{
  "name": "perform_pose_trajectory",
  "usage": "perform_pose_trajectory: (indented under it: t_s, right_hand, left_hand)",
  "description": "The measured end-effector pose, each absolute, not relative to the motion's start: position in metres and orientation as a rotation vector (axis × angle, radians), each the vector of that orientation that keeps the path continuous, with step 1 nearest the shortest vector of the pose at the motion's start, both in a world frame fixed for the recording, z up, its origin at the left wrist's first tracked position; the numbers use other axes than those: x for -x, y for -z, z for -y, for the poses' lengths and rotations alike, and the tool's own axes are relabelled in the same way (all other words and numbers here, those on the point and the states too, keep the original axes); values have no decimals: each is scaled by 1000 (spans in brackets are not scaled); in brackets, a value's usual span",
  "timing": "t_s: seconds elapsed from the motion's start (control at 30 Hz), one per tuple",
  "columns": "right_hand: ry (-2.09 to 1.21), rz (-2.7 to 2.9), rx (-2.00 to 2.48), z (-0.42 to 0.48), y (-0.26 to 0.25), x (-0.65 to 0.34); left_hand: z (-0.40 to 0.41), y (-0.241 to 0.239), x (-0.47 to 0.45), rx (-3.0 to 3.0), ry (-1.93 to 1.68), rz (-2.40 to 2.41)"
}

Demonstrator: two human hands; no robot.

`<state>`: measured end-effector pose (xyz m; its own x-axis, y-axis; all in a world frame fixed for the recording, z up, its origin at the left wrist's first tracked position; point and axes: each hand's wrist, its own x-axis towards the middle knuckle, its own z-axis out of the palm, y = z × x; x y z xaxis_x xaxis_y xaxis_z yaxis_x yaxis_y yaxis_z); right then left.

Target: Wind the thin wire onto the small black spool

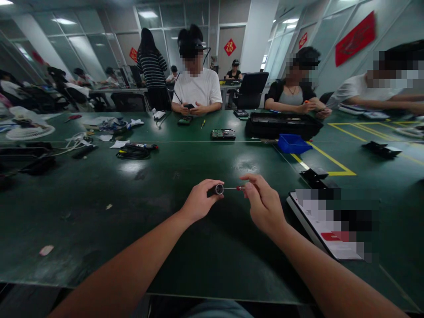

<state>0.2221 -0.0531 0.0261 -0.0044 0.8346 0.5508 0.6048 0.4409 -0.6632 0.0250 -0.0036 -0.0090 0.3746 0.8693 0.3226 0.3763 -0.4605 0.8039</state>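
My left hand (199, 203) is closed around a small dark cylindrical part (218, 189) with a round silvery end facing right. My right hand (263, 204) pinches a thin screwdriver (234, 188) with a red handle, its metal tip pointing into the end of the cylinder. Both hands hover just above the dark green table (159, 229), near its middle in front of me.
A flat board with papers (326, 229) lies right of my hands. Small black parts (314, 174), a blue bin (293, 143), a black case (281, 125) and a circuit board (223, 134) sit farther back. Cables (132, 152) lie at left. Several people sit opposite.
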Motion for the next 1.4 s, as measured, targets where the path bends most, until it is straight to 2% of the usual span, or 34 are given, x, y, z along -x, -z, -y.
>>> perform_pose_trajectory:
  t_s: [0.2, 0.67, 1.0, 1.4]
  right_hand:
    - [-367, 1616, 1267, 50, -21, -219]
    - [-1057, 890, 1022, 23, -1, -220]
    - [-671, 1221, 1191, 32, -6, -218]
    - [-749, 1276, 1182, 25, -3, -224]
  left_hand:
    - [3, 8, -23, -2016, -968, -1099]
    - [-3, 0, -16, -2206, -904, -1105]
    - [-5, 2, -15, -2224, -859, -1172]
    - [-6, 5, -14, -2169, -885, -1192]
